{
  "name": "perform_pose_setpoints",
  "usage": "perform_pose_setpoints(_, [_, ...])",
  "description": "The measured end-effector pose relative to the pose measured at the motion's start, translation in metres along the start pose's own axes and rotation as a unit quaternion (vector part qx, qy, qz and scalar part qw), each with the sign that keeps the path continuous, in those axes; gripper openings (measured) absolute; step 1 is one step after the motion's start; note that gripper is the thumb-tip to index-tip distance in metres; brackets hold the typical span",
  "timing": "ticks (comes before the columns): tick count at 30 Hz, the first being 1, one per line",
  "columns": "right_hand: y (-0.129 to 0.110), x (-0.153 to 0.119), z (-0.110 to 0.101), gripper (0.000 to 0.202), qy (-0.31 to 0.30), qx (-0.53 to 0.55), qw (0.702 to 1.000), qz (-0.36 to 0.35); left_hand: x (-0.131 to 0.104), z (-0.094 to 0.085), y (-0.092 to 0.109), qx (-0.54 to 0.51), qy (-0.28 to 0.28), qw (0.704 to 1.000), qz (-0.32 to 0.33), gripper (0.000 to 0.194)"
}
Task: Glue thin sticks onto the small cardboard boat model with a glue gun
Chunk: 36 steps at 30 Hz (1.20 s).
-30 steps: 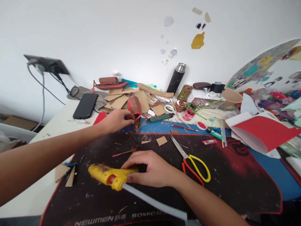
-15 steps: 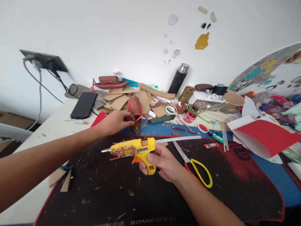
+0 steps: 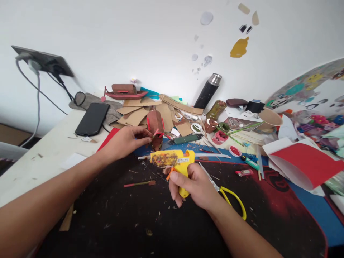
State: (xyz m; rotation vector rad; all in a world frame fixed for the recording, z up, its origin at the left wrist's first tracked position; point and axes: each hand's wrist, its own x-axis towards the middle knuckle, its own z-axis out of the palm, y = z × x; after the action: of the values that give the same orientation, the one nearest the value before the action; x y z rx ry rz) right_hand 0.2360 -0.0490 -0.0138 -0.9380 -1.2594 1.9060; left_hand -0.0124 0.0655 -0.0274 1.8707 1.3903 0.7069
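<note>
My right hand (image 3: 196, 182) is wrapped round the glue gun (image 3: 165, 158), its nozzle pointing left | My left hand (image 3: 127, 141) is nearly closed at the near end of the model boat (image 3: 156, 122); firm grip, I cannot tell | Boat lies against cardboard scraps (image 3: 135, 116) | Step, I judge: bringing up glue | Next move calls for: steady boat, careful aim

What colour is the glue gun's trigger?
The trigger is orange, seen best in the head view.
</note>
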Motion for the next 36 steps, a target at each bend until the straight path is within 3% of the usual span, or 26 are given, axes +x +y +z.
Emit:
perform_pose_setpoints(7, [-0.009,0.015,-0.012,0.062,-0.012,0.048,0.998,-0.043,-0.003,-0.015,-0.017,-0.161,0.068,0.983,-0.051,0.038])
perform_pose_setpoints(11, [-0.003,0.032,-0.012,0.058,0.069,0.031,0.996,-0.043,-0.004,-0.015,-0.014,-0.199,0.106,0.972,-0.067,0.033])
perform_pose_setpoints(14, [0.005,0.039,-0.016,0.060,0.119,-0.042,0.990,-0.058,-0.005,-0.011,-0.008,-0.223,0.121,0.965,-0.064,0.029])
perform_pose_setpoints(17, [0.008,0.041,-0.018,0.069,0.132,-0.120,0.982,-0.062,-0.007,-0.007,-0.003,-0.261,0.122,0.955,-0.063,0.028])
perform_pose_setpoints(24, [0.002,0.037,-0.007,0.067,0.166,-0.202,0.964,-0.056,-0.013,-0.002,0.005,-0.311,0.111,0.942,-0.058,0.030])
perform_pose_setpoints(36, [0.008,0.034,-0.002,0.067,0.199,-0.229,0.950,-0.071,-0.016,0.000,0.012,-0.324,0.100,0.938,-0.075,0.033])
